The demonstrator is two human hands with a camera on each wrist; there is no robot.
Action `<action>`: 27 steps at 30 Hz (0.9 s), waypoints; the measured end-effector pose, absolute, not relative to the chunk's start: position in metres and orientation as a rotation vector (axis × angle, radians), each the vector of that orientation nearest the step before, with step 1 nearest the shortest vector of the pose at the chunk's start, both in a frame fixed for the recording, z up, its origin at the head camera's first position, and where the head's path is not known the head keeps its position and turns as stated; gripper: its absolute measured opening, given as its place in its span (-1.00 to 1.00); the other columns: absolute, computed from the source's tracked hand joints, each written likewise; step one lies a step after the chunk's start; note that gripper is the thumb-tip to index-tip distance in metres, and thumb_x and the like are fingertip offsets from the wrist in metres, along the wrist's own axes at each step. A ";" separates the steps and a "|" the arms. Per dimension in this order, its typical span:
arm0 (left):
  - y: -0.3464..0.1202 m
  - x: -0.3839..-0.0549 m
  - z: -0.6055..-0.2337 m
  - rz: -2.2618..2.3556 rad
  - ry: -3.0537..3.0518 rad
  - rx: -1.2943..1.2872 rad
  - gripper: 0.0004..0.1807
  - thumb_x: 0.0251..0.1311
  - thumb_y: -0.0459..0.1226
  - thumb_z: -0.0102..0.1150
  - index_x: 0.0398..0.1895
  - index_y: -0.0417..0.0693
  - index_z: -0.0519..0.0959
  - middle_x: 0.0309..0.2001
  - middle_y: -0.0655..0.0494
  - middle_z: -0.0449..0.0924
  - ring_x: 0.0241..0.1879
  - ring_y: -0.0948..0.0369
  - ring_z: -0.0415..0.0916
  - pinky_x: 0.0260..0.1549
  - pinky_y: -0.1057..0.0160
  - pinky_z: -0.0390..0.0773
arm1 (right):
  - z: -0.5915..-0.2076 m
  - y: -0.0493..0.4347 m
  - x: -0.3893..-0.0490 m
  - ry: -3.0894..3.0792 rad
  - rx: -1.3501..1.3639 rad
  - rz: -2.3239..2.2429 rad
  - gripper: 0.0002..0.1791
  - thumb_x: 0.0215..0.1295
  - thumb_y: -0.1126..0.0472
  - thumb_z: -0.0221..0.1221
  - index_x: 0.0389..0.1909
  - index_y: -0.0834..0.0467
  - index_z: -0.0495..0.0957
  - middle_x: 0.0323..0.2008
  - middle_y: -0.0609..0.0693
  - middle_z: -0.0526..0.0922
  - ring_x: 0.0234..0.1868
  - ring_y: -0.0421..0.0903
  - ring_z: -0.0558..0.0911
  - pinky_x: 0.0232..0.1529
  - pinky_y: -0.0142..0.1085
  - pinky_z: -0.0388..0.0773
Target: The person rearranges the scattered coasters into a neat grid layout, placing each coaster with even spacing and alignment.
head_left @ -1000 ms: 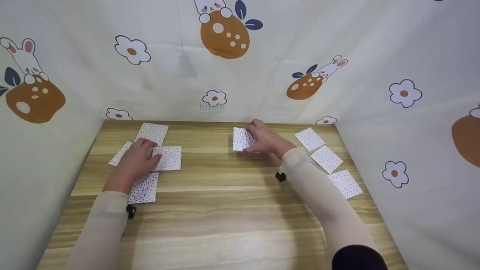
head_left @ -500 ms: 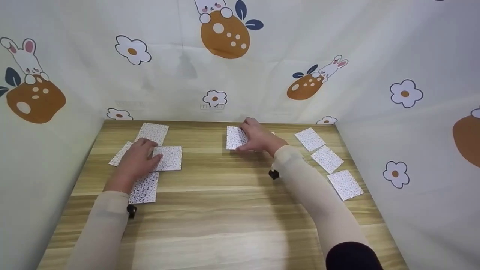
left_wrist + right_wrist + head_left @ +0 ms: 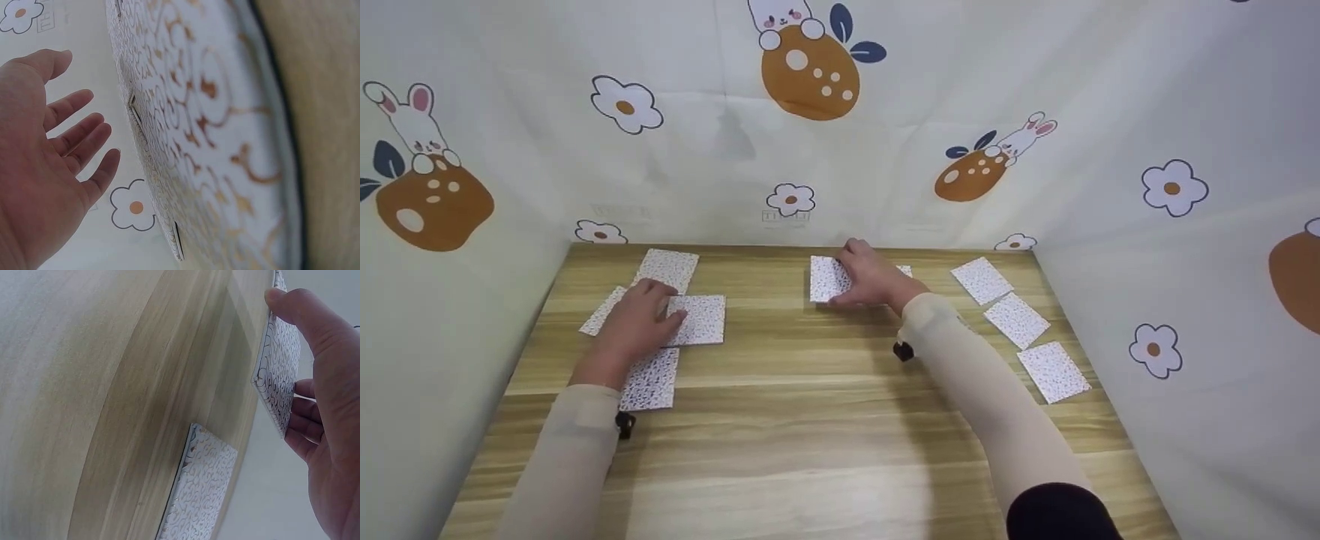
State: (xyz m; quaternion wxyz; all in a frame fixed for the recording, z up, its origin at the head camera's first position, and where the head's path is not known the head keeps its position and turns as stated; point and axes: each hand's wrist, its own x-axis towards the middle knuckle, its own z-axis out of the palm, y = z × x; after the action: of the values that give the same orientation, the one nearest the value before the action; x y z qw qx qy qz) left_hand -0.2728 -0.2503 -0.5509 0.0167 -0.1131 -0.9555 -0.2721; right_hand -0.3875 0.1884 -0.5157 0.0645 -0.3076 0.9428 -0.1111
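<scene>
R hand is pinching a patterned tile btwn thumb and fingers, near the back edge of the table, approx mid-width. R wrist cam is showing it alongside a shadow on the wood; can't tell if an edge is touching down. Another tile is lying near it in that view. In the head view a white corner is peeking out past the R hand; can't tell which tile it's belonging to.

L hand is hovering over four tiles on the L side, fingers loosely bent and apart, thumb overlapping the RH one in the head view. Three more tiles are forming a slanted row, R side. Printed cloth is hanging behind.
</scene>
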 end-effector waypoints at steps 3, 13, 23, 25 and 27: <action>-0.250 -0.273 -0.549 -0.837 -2.961 -0.359 -0.44 0.57 -0.12 0.25 0.41 -0.35 0.54 0.40 -0.40 0.44 0.39 -0.41 0.42 0.41 -0.46 0.40 | -0.519 0.191 -0.390 2.848 -0.921 -0.346 0.07 0.13 -0.23 0.60 0.51 0.31 0.46 0.29 0.17 0.42 0.30 0.08 0.44 0.48 -0.11 0.48; -0.251 -0.272 -0.549 -0.823 -2.946 -0.377 -0.46 0.56 -0.16 0.25 0.39 -0.38 0.54 0.38 -0.43 0.44 0.37 -0.42 0.42 0.39 -0.46 0.41 | -0.534 0.204 -0.398 2.840 -0.833 -0.507 0.05 0.12 -0.18 0.62 0.54 0.24 0.47 0.29 0.16 0.39 0.30 0.08 0.43 0.44 -0.07 0.49; -0.252 -0.271 -0.553 -0.831 -2.964 -0.331 -0.45 0.58 -0.14 0.24 0.39 -0.40 0.54 0.39 -0.42 0.44 0.41 -0.39 0.40 0.46 -0.41 0.37 | -0.541 0.204 -0.399 2.813 -0.840 -0.552 0.05 0.10 -0.13 0.65 0.52 0.30 0.47 0.29 0.18 0.40 0.31 0.11 0.43 0.47 -0.07 0.46; -0.252 -0.271 -0.553 -0.832 -2.963 -0.330 -0.44 0.58 -0.13 0.24 0.39 -0.40 0.54 0.39 -0.41 0.45 0.41 -0.39 0.40 0.46 -0.41 0.37 | -0.543 0.203 -0.400 2.810 -0.844 -0.543 0.06 0.11 -0.12 0.65 0.53 0.32 0.46 0.30 0.18 0.40 0.33 0.11 0.44 0.50 -0.08 0.44; -0.253 -0.272 -0.554 -0.834 -2.958 -0.330 -0.44 0.57 -0.13 0.24 0.39 -0.40 0.54 0.39 -0.41 0.45 0.42 -0.38 0.40 0.46 -0.40 0.36 | -0.544 0.203 -0.400 2.808 -0.844 -0.535 0.07 0.13 -0.12 0.64 0.55 0.33 0.44 0.32 0.18 0.39 0.35 0.11 0.44 0.52 -0.09 0.42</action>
State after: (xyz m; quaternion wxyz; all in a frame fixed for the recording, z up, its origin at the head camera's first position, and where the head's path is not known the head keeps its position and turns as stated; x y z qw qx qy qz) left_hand -0.2717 -0.2532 -0.5545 0.0252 -0.1066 -0.9567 -0.2698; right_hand -0.4002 0.2031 -0.5444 0.0803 -0.2824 0.9390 -0.1790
